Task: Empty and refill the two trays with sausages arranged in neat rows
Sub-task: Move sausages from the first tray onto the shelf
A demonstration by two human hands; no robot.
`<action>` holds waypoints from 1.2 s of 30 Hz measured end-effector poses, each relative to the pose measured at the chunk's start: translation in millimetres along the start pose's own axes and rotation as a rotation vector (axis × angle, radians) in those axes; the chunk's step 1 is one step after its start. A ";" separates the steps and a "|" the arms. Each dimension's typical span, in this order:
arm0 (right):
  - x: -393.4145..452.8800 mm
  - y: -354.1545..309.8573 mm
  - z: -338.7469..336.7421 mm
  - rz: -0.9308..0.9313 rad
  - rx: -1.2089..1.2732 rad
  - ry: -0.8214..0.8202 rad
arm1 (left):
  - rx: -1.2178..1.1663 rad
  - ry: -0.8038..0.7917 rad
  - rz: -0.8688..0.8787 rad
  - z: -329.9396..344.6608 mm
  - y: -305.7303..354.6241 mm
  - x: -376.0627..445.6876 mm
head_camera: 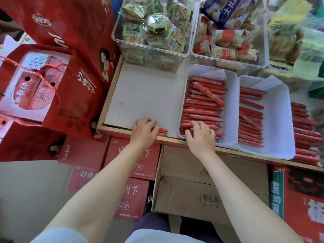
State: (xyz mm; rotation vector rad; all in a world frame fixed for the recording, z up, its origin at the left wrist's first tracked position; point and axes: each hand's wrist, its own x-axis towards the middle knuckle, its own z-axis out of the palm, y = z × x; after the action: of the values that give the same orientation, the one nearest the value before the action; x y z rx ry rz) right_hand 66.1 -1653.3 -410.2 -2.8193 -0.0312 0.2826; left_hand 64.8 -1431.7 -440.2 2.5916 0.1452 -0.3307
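Curling over slim red sausages (162, 132) on the shelf, left hand (143, 131); right hand (201, 135) fingers spread in the white plastic tray (229, 109).

The left hand (143, 131) covers most of the few sausages (162, 132) lying at the shelf's front edge (112, 128); only their right ends show, so their count cannot be told. The right hand (200, 135) hides the front rows in the left tray (231, 106), and whether its fingertips grip one is unclear. A loose pile of sausages (306, 135) past the right tray (278, 120) is cut off by the picture's right edge. Package print is blurred.
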 end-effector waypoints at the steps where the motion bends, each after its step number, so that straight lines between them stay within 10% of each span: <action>1: 1.5 0.0 -2.2 0.001 0.074 -0.012 | -0.034 0.039 -0.006 -2.9 7.5 -3.8; 6: -2.1 33.2 -33.7 0.043 0.375 0.166 | -0.164 0.252 0.223 7.3 89.3 -37.4; 11: -9.2 125.8 -76.1 0.281 0.337 0.246 | 0.011 0.031 0.502 70.0 164.7 -66.9; 20: 26.0 221.9 -85.1 0.296 -0.025 -0.429 | 0.212 -0.052 0.449 104.9 178.6 -77.4; 36: 26.9 229.0 -109.4 0.185 -0.098 -0.758 | 0.213 -0.194 0.373 85.0 192.6 -80.2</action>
State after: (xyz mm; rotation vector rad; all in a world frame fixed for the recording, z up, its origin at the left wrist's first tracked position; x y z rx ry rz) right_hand 112.0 -1902.8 -382.7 -2.6294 0.0519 1.3970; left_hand 1.9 -1643.7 -397.2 2.7017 -0.4596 -0.4752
